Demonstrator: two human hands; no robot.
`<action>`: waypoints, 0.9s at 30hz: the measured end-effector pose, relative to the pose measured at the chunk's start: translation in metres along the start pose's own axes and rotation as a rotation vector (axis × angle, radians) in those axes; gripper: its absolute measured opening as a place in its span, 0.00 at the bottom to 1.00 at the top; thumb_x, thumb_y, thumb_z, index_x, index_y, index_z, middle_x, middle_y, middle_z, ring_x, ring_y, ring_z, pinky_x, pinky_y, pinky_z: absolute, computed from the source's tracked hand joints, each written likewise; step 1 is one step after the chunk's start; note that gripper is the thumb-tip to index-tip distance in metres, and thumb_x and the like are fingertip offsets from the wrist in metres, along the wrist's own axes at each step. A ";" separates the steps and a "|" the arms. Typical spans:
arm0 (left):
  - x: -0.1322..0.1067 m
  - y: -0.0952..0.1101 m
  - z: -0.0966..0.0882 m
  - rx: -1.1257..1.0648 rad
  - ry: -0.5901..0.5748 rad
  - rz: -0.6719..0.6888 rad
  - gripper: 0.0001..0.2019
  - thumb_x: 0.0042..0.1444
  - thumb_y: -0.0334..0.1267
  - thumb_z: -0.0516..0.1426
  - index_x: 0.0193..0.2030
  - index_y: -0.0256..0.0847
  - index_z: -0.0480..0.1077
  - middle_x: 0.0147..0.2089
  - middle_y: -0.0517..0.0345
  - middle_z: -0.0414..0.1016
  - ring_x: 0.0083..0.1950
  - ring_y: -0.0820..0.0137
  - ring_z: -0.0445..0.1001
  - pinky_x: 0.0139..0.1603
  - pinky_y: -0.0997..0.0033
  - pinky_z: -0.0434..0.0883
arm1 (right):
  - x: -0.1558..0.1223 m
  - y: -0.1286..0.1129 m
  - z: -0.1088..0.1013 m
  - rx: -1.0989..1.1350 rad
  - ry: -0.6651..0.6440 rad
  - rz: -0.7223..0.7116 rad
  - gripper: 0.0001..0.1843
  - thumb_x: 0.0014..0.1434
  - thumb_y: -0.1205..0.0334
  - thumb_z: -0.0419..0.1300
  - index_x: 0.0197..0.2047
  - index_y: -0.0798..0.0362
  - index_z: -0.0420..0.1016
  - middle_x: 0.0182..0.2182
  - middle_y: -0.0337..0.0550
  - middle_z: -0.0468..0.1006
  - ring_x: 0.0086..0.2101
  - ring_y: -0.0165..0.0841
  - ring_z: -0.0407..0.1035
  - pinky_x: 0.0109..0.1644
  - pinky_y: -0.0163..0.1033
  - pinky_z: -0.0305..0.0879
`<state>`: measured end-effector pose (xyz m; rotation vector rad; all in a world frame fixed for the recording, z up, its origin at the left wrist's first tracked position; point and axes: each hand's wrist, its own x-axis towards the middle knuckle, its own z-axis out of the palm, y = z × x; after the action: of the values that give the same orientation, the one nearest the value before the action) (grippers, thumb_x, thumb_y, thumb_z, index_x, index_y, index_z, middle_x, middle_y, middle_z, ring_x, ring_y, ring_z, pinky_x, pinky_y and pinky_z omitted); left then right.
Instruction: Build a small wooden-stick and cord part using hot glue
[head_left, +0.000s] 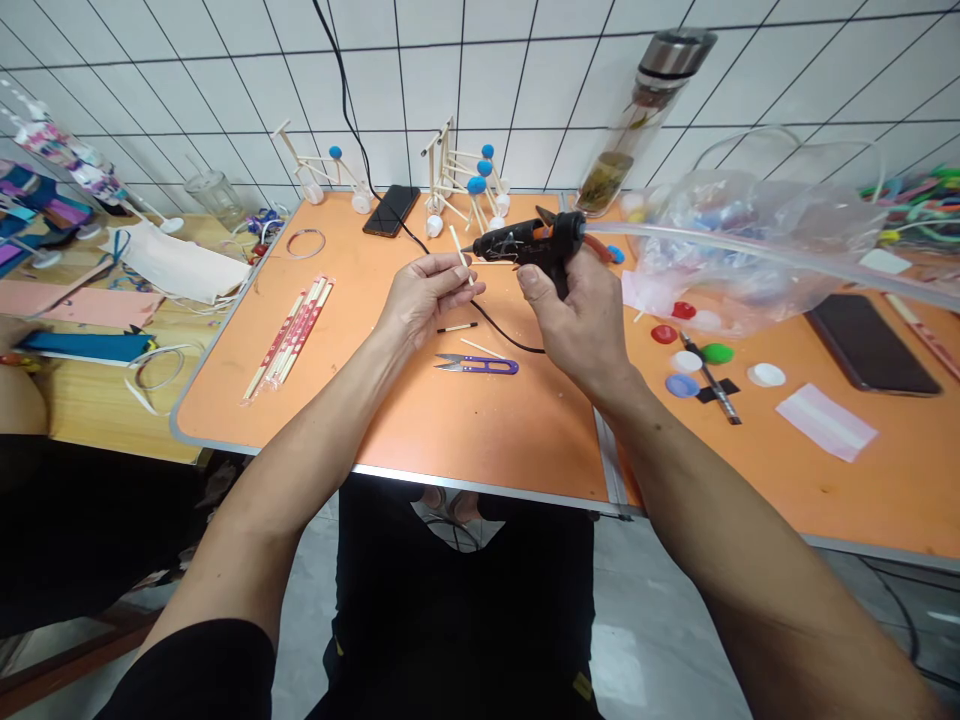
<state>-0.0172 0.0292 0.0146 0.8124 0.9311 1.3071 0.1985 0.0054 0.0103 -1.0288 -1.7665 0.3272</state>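
White tiled wall (pixel 450 70) backs an orange surface (pixel 480 440), and a black glue gun (pixel 525 243) is held above its middle. The right hand (pixel 577 325) has its fingers (pixel 559 300) closed around the gun's grip, with the nozzle aimed toward the left hand (pixel 427 305). Those left fingers (pixel 457 285) are pinched on a thin wooden stick (pixel 459 250), which stands just beside the nozzle.

Below the gun lie purple-handled snips (pixel 476 365) and a short black-tipped stick (pixel 456 327), with a black cord (pixel 510 330) looping near them. Beyond the gun stand stick models (pixel 465 175) topped with blue balls, near a phone (pixel 390 210). To the gun's right are a clear plastic bag (pixel 750 240), a glass bottle (pixel 637 120), scattered colored caps (pixel 686 360) and a second phone (pixel 870 345). To its left lies a bundle of wrapped chopsticks (pixel 289 335); the wrapper's red printing is too small to read. No other writing is legible.
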 end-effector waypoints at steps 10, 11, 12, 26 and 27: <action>0.001 -0.001 -0.001 -0.014 0.009 0.005 0.07 0.63 0.21 0.69 0.39 0.37 0.82 0.36 0.58 0.86 0.38 0.70 0.90 0.55 0.70 0.89 | 0.001 -0.002 0.000 -0.030 0.009 0.006 0.37 0.77 0.21 0.54 0.56 0.46 0.83 0.33 0.44 0.78 0.40 0.47 0.77 0.49 0.57 0.79; 0.001 -0.001 -0.001 -0.017 0.010 0.006 0.08 0.63 0.21 0.70 0.39 0.37 0.82 0.36 0.58 0.86 0.38 0.70 0.90 0.55 0.70 0.89 | 0.000 -0.002 0.000 -0.031 0.003 0.013 0.38 0.77 0.20 0.54 0.56 0.47 0.83 0.34 0.44 0.78 0.40 0.48 0.78 0.49 0.58 0.79; 0.001 0.000 -0.001 -0.020 0.009 0.008 0.08 0.62 0.21 0.70 0.38 0.36 0.82 0.36 0.58 0.86 0.38 0.70 0.91 0.55 0.69 0.89 | 0.000 -0.002 0.000 -0.031 -0.003 0.019 0.38 0.77 0.20 0.54 0.57 0.47 0.83 0.34 0.44 0.78 0.40 0.48 0.78 0.49 0.58 0.79; 0.000 0.004 -0.001 -0.011 0.054 -0.013 0.10 0.61 0.22 0.73 0.38 0.38 0.80 0.37 0.58 0.87 0.42 0.68 0.92 0.60 0.66 0.89 | 0.000 -0.001 0.002 0.015 -0.013 0.039 0.39 0.75 0.18 0.56 0.56 0.45 0.84 0.31 0.43 0.78 0.41 0.51 0.81 0.52 0.61 0.82; 0.000 0.004 -0.001 -0.014 0.063 -0.016 0.10 0.61 0.23 0.73 0.38 0.38 0.80 0.37 0.58 0.87 0.42 0.68 0.92 0.60 0.66 0.89 | 0.000 -0.001 0.002 0.016 -0.015 0.040 0.39 0.75 0.18 0.56 0.55 0.45 0.84 0.31 0.43 0.78 0.41 0.51 0.81 0.52 0.62 0.82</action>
<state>-0.0195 0.0296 0.0178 0.7555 0.9755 1.3305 0.1963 0.0051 0.0104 -1.0538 -1.7557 0.3741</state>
